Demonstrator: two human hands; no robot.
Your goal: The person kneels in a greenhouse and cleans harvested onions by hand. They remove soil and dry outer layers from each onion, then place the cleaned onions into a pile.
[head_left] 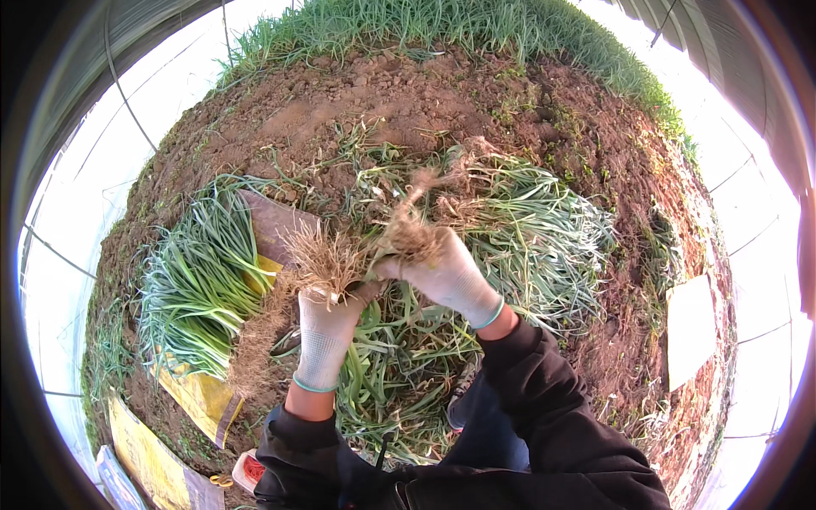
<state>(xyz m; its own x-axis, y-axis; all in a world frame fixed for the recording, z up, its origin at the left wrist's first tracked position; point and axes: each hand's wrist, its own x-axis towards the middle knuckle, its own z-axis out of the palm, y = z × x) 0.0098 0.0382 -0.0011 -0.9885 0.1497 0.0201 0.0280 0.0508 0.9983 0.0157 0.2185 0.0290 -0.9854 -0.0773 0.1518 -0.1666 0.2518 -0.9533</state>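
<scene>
My left hand [325, 336], in a pale knit glove, is closed round a bunch of scallions [323, 259] whose brown roots stick up above the fist. Beside it my right hand [450, 276], gloved the same way, grips a tangle of scallion roots and dry husk [410, 236]. The fingers of both hands nearly meet, and the scallion stems between them are mostly hidden. Under my hands lies a litter of loose green leaves [399, 348].
At left, a neat pile of scallions [200, 285] lies on a yellow sack [200, 395], roots toward me. A looser scallion heap [544, 229] spreads at right. A tub with red ties [248, 469], scissors [221, 481] and a pale board [690, 331] are around. Scallions grow beyond bare soil.
</scene>
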